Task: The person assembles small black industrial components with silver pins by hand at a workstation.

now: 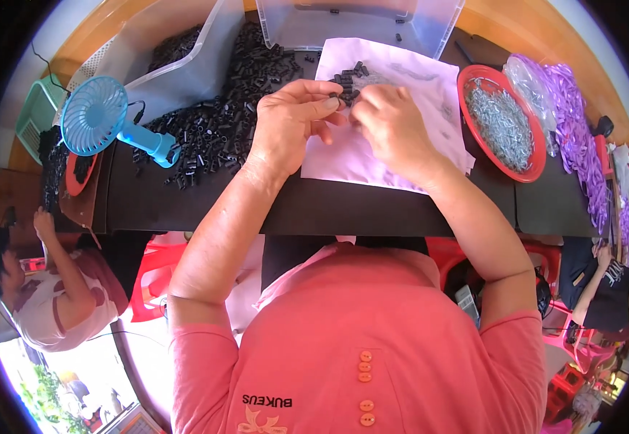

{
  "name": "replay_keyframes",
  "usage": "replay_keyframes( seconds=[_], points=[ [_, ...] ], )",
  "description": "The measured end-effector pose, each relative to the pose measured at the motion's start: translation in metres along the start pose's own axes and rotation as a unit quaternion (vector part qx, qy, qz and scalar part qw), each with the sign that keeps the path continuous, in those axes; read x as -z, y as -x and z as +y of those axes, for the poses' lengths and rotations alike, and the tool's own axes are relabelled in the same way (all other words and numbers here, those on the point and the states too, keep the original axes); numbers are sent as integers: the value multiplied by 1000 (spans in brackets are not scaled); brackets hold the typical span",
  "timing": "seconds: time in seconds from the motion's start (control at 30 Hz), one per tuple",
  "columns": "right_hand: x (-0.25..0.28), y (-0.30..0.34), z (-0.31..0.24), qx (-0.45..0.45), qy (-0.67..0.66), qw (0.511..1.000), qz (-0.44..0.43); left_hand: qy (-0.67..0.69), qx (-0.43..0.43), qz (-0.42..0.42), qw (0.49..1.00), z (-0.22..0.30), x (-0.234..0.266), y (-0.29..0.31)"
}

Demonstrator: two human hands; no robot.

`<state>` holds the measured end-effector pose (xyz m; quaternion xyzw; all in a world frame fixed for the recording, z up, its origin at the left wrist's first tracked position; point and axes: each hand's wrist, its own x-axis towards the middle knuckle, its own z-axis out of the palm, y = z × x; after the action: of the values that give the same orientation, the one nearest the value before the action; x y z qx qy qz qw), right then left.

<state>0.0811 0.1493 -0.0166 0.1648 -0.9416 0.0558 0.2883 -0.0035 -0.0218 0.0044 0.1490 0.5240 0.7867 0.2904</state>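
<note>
My left hand (285, 123) is closed in a pinch, thumb and forefinger on a small black tube piece (339, 103). Right beside it is my right hand (395, 130), its fingers curled together; whatever they may hold is hidden. Both hands are above a pale pink cloth (336, 159) spread on the dark table. Just beyond the fingertips, several black tube pieces (358, 70) lie on the cloth, next to a scatter of small silvery metal parts (419, 70).
Loose black tubes (213, 137) are heaped at left, near a blue fan (94, 116) and a clear bin (184, 79). Another clear bin (343, 29) stands behind. At right are a red dish (466, 76) of metal parts and purple straps (571, 108). People sit at both sides.
</note>
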Motion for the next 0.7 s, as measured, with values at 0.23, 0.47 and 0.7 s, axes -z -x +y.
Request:
replay_keyframes(
  seconds=[0.23,0.47,0.7],
  points=[
    [23,-5,10,-242,-455,856,31,-17,20,-8,1000,-8,-2,1],
    [33,-9,2,-258,-510,820,33,-133,-15,-29,991,-8,-10,8],
    [34,-9,-1,-261,-506,822,36,-191,-43,-37,980,-9,-14,10]
  ],
)
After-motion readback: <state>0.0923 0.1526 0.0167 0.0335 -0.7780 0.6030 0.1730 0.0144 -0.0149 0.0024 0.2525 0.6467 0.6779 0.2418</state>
